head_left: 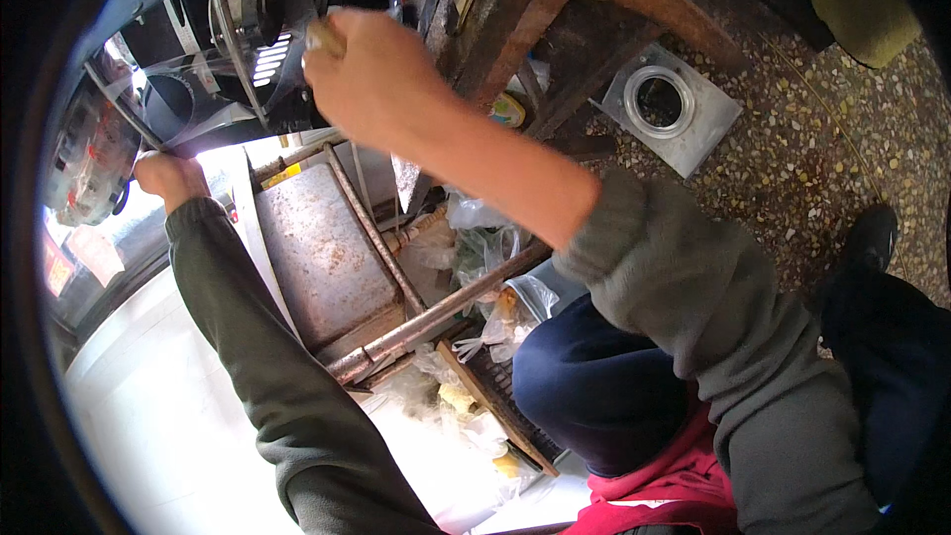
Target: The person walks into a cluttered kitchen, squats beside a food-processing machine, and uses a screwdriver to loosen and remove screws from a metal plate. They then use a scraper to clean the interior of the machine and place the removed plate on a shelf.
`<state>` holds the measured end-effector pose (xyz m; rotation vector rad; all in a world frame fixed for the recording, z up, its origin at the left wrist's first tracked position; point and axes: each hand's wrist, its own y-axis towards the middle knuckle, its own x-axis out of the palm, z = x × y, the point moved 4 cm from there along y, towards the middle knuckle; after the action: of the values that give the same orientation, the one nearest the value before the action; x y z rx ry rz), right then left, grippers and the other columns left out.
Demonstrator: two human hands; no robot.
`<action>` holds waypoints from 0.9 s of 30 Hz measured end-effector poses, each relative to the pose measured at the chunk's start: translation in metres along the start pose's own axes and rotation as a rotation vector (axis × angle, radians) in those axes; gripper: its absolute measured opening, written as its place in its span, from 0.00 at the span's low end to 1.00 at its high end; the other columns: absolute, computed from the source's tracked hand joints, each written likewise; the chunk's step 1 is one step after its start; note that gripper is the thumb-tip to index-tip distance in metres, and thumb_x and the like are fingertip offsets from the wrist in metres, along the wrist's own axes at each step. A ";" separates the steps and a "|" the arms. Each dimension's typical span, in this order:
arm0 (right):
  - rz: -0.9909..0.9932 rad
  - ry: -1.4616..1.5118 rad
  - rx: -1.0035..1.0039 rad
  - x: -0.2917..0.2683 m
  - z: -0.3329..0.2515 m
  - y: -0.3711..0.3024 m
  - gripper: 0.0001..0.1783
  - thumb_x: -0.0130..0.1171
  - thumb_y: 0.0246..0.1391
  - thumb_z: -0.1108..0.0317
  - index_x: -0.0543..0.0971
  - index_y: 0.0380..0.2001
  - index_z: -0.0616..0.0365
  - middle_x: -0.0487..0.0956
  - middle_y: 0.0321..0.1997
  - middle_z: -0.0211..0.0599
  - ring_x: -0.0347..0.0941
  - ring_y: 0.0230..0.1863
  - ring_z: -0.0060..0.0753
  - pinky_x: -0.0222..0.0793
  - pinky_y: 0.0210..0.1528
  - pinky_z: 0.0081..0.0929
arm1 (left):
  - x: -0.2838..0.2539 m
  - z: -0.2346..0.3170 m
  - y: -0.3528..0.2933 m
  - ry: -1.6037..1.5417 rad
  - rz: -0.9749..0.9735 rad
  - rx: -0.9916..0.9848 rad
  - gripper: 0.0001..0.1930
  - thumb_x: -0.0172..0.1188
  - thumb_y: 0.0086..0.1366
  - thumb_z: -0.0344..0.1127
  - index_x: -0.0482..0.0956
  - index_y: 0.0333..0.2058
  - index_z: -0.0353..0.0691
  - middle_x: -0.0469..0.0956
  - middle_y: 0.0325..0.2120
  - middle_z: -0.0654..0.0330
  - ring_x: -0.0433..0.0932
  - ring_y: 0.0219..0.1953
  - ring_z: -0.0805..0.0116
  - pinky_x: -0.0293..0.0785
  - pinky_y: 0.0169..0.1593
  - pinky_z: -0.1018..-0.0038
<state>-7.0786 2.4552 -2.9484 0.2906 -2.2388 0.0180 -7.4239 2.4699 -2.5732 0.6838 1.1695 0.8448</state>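
At the upper left is a dark appliance with a black slotted panel (pixel 272 59), metal rods and round black parts, perhaps a gas stove seen from below. My right hand (pixel 371 74) is closed in front of it. A small yellowish bit (pixel 325 38) shows at its fingers, too small and blurred to name. My left hand (pixel 170 178) is raised at the appliance's lower edge, near a rod end. Its fingers are mostly hidden behind that edge. Beside it is a clear plastic-wrapped bundle (pixel 94 163).
Below stands a rusty metal frame (pixel 431 317) with a stained grey panel (pixel 322 248) and plastic bags (pixel 490 238). A square metal plate with a round ring (pixel 693 134) lies on the speckled floor (pixel 792 178). Wooden legs (pixel 510 20) stand at the top.
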 end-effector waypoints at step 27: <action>-0.017 0.146 0.012 -0.005 -0.004 -0.017 0.11 0.57 0.64 0.66 0.76 0.37 0.65 0.79 0.27 0.46 0.77 0.31 0.43 0.72 0.36 0.41 | -0.010 -0.021 0.019 0.007 -0.098 0.161 0.08 0.51 0.62 0.26 0.76 0.33 0.25 0.80 0.37 0.48 0.80 0.34 0.58 0.83 0.34 0.61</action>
<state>-7.0688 2.4397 -2.9506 0.3045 -2.0917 0.0420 -7.4496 2.4719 -2.5578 0.7490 1.2769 0.6762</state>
